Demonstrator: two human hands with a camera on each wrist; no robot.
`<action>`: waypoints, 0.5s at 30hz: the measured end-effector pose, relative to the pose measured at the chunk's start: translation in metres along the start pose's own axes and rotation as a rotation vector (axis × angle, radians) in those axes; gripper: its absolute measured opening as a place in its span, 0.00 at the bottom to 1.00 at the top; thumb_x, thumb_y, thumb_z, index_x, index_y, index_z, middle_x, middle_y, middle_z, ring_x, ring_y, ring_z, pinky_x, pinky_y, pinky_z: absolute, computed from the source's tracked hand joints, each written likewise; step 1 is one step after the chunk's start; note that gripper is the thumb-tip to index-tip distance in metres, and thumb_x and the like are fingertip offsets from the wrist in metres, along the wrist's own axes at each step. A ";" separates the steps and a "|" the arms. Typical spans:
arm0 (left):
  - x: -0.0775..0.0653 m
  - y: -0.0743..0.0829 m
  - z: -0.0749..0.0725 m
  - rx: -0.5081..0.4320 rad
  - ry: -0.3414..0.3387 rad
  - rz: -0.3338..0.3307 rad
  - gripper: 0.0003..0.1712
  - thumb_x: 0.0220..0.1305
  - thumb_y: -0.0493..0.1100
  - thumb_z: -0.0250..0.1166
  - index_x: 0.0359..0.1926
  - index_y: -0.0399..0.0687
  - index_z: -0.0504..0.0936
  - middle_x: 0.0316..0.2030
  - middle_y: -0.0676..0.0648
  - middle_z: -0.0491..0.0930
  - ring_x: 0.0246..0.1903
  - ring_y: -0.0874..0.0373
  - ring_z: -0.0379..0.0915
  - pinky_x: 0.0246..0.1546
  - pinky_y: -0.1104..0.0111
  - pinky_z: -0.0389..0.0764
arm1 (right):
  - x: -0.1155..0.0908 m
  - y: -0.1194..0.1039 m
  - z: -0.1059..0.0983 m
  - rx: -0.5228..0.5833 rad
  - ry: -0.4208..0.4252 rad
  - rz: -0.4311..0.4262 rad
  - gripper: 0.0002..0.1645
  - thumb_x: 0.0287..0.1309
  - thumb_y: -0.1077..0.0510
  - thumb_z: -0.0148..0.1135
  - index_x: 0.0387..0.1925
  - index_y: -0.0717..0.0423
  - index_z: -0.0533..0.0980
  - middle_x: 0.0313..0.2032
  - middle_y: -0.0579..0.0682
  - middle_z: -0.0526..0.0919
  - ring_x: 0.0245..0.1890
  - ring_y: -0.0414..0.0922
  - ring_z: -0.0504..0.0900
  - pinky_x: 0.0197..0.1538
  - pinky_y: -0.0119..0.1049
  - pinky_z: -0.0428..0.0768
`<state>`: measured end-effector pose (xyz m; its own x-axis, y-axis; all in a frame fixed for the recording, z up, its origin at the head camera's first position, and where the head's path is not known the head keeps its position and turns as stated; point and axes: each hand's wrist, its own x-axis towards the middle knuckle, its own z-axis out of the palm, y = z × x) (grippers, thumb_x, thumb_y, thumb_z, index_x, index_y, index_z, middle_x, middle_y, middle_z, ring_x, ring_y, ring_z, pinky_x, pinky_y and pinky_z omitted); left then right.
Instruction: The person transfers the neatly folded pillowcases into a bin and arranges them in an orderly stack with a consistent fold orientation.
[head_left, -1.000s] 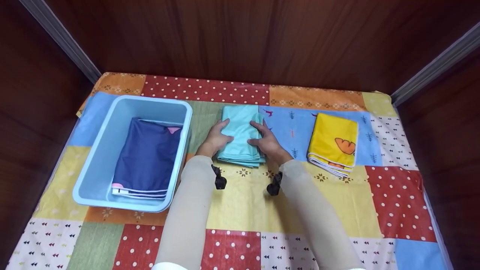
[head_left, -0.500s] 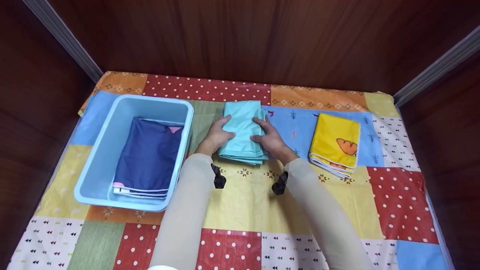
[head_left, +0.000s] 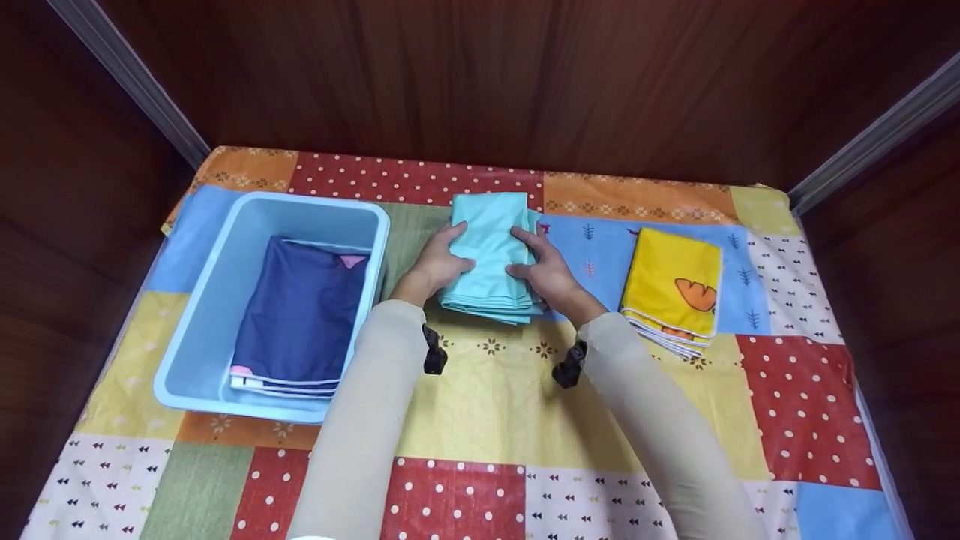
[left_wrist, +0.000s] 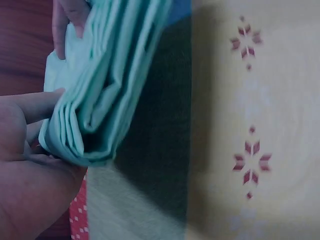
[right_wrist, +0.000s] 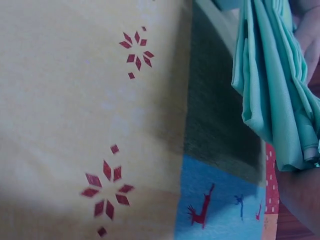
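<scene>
A thick folded turquoise cloth [head_left: 489, 251] is held between both hands in the middle of the head view. My left hand [head_left: 440, 259] grips its left side, thumb on the top layer; in the left wrist view more of that hand [left_wrist: 35, 165] wraps the folded edge. On the opposite side my right hand [head_left: 551, 270] grips it with the thumb on top; the fingers beneath are hidden. Both wrist views show the layered edge of the cloth [right_wrist: 272, 85] raised off the tablecloth, with a shadow below.
To the left stands a light blue plastic bin [head_left: 199, 322] with a folded navy cloth [head_left: 300, 315] inside. A folded yellow cloth with a carrot print [head_left: 664, 274] lies at the right. Beneath is a patchwork tablecloth [head_left: 480, 405]; dark wooden panels [head_left: 480, 82] enclose the back and sides.
Both hands have raised the turquoise cloth, and it appears slightly higher and farther right in the head view. The bin and the yellow cloth have stayed in place.
</scene>
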<state>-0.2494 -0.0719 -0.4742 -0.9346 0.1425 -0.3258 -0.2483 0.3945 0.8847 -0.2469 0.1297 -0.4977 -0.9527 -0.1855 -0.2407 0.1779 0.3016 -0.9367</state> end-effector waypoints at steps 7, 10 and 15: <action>-0.003 0.013 -0.001 0.029 -0.005 0.032 0.41 0.69 0.30 0.62 0.79 0.45 0.58 0.80 0.43 0.48 0.77 0.51 0.44 0.74 0.60 0.57 | -0.003 -0.008 -0.009 0.007 -0.020 -0.026 0.41 0.67 0.69 0.61 0.78 0.53 0.60 0.81 0.50 0.30 0.80 0.49 0.28 0.77 0.44 0.55; -0.004 0.018 -0.002 0.024 -0.002 0.035 0.41 0.69 0.30 0.62 0.79 0.46 0.58 0.80 0.43 0.49 0.77 0.51 0.45 0.74 0.60 0.57 | -0.005 -0.013 -0.013 0.015 -0.018 -0.030 0.41 0.67 0.69 0.61 0.78 0.52 0.60 0.81 0.49 0.30 0.80 0.48 0.30 0.77 0.43 0.54; -0.008 0.025 -0.003 0.014 -0.009 0.029 0.40 0.70 0.33 0.62 0.79 0.49 0.58 0.80 0.45 0.49 0.77 0.51 0.46 0.74 0.59 0.57 | -0.008 -0.022 -0.017 0.002 -0.006 -0.029 0.41 0.66 0.68 0.62 0.77 0.51 0.62 0.81 0.49 0.32 0.80 0.47 0.32 0.77 0.42 0.55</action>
<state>-0.2491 -0.0659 -0.4483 -0.9389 0.1625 -0.3036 -0.2178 0.4025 0.8891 -0.2469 0.1409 -0.4711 -0.9560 -0.1997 -0.2148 0.1507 0.2938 -0.9439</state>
